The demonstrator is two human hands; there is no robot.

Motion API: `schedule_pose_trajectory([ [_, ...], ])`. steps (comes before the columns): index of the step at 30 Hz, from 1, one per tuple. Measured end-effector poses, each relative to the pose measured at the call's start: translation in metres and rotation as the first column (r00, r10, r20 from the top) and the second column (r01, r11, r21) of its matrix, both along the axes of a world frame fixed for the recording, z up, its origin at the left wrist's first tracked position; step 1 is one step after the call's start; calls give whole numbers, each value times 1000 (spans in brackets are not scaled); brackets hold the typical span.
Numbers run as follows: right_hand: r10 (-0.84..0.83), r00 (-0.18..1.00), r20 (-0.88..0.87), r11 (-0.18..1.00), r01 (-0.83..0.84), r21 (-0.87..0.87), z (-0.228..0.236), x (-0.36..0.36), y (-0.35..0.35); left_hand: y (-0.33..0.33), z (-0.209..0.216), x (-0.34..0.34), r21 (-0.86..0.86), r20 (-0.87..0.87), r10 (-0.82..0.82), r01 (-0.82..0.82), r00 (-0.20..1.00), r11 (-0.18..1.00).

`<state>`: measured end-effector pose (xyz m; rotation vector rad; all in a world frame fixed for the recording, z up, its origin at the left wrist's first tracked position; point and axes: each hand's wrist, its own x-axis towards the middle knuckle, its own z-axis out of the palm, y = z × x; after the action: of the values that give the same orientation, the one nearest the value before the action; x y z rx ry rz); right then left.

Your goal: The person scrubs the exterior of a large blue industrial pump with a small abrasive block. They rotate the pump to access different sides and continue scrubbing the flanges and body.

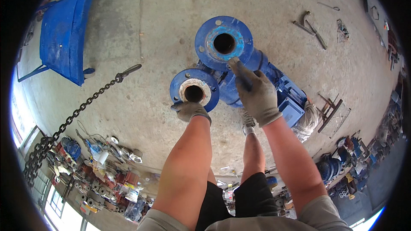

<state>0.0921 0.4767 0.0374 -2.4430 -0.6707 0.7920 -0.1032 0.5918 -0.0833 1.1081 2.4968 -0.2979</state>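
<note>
A blue pump with an electric motor [291, 107] lies on the concrete floor in front of me, its two round flanges facing up. The larger flange [246, 42] has a dark open bore and a face ring smeared bright blue. Nearer and to the left, the smaller flange [174, 86] has a whitish, rust-marked ring. My gloved left hand [190, 110] is closed on the near rim of that smaller flange. In my gloved right hand [260, 96] is a dark, short tool [243, 77], held at the larger flange's near edge; the fingers partly hide its shape.
A blue metal cart [64, 34] stands far left. A heavy chain [81, 109] with a hook end hangs on the left. Bent metal bars [311, 30] lie far right, a metal frame [332, 117] right of the motor. Piled parts [107, 175] line the near left.
</note>
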Motion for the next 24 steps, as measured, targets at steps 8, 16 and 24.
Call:
schedule_pose_trajectory([
  [8, 270, 962, -50, 951, -274, -140, -10, 13, 37, -5, -8, -7, -212, -148, -261, 227, 954, 951],
  [16, 162, 978, 132, 986, -155, -66, -15, -4, 69, 3, 28, 30, 231, 228, 341, -391, 912, 891],
  [24, 157, 987, 44, 982, -150, -118, -6, -2, 98, -2, 12, 19, 230, 240, 371, -424, 897, 876],
])
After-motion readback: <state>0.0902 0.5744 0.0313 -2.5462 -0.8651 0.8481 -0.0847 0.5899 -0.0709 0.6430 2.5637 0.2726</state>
